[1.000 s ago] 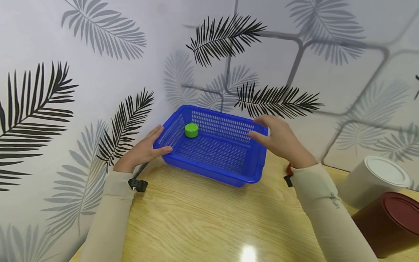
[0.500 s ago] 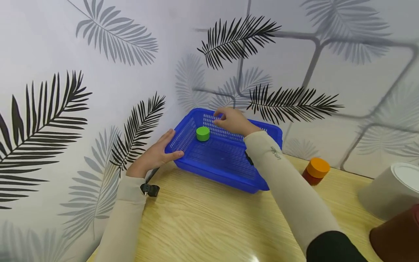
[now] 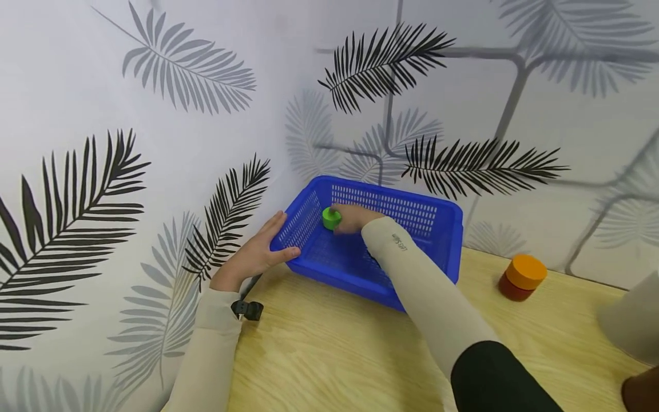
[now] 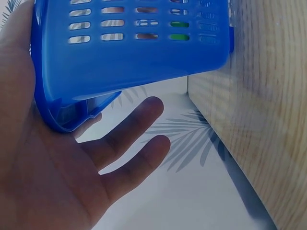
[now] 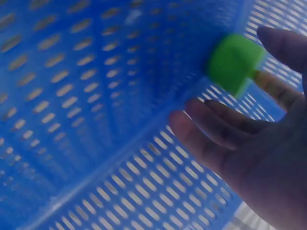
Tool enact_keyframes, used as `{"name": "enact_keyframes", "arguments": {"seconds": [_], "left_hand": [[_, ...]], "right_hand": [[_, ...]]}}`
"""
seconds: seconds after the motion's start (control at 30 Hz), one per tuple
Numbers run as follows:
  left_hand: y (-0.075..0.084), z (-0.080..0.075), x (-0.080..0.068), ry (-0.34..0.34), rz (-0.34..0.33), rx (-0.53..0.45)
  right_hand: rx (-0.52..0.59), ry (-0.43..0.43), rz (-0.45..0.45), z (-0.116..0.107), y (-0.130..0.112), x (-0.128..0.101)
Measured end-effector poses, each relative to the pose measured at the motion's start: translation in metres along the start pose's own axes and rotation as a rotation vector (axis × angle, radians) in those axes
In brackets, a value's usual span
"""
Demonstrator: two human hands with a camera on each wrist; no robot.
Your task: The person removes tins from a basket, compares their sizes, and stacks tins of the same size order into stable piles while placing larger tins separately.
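Note:
A blue slotted basket (image 3: 443, 226) stands on the wooden table (image 3: 329, 355) in the corner by the wall. A small green cap (image 3: 329, 217) lies in its far left corner. My right hand (image 3: 351, 218) reaches into the basket, its thumb and index finger around the cap. In the right wrist view the green cap (image 5: 234, 62) sits between thumb and index finger of my right hand (image 5: 268, 62), with the other fingers spread below. My left hand (image 3: 259, 254) rests flat against the basket's left end. The left wrist view shows the open palm of my left hand (image 4: 72, 172) against the basket's wall (image 4: 129, 62).
A brown jar with an orange lid (image 3: 522, 276) stands on the table to the right of the basket. A pale container (image 3: 630, 323) and a dark red one (image 3: 640, 392) sit at the right edge. Leaf-patterned walls close in behind and on the left.
My right hand left the basket's right rim, crossed over the basket and came down onto the green cap. The left hand has stayed on the basket's left end.

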State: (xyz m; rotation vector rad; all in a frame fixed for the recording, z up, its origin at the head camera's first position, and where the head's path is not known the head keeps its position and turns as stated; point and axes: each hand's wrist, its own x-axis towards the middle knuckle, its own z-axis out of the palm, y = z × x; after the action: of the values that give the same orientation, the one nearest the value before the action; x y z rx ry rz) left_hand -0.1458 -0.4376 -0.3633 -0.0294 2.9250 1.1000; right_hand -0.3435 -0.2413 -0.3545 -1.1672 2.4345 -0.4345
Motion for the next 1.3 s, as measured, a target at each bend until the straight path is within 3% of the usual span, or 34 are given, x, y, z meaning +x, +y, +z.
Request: {"name": "enact_keyframes", "arguments": {"seconds": [0.23, 0.37, 0.57, 0.7, 0.8, 0.9, 1.07, 1.2, 1.3], "left_hand": [[0.001, 0.001, -0.002, 0.014, 0.008, -0.001], [0.003, 0.003, 0.000, -0.009, 0.023, -0.010], [0.003, 0.004, 0.001, -0.010, 0.023, -0.017], [0.002, 0.003, 0.001, -0.026, 0.031, -0.028], [-0.002, 0.001, 0.001, -0.029, 0.032, -0.031], [-0.001, 0.002, 0.002, -0.032, 0.027, -0.022], [0.001, 0.001, 0.003, -0.036, 0.011, -0.009], [0.003, 0.002, 0.003, -0.038, 0.003, 0.009], [0.005, 0.005, 0.004, -0.045, 0.005, 0.014]], "right_hand": [[-0.025, 0.023, -0.002, -0.005, 0.001, -0.017], [-0.132, 0.014, 0.017, -0.004, 0.004, -0.022], [-0.228, -0.102, 0.096, -0.001, 0.007, -0.029], [-0.133, -0.202, 0.160, -0.016, 0.009, -0.047], [-0.003, -0.196, 0.138, -0.035, 0.008, -0.068], [0.089, -0.105, 0.055, -0.052, 0.014, -0.096], [0.204, 0.119, -0.038, -0.066, 0.031, -0.150], [0.296, 0.298, -0.025, -0.067, 0.053, -0.200], [0.319, 0.412, 0.032, -0.064, 0.071, -0.237]]}}
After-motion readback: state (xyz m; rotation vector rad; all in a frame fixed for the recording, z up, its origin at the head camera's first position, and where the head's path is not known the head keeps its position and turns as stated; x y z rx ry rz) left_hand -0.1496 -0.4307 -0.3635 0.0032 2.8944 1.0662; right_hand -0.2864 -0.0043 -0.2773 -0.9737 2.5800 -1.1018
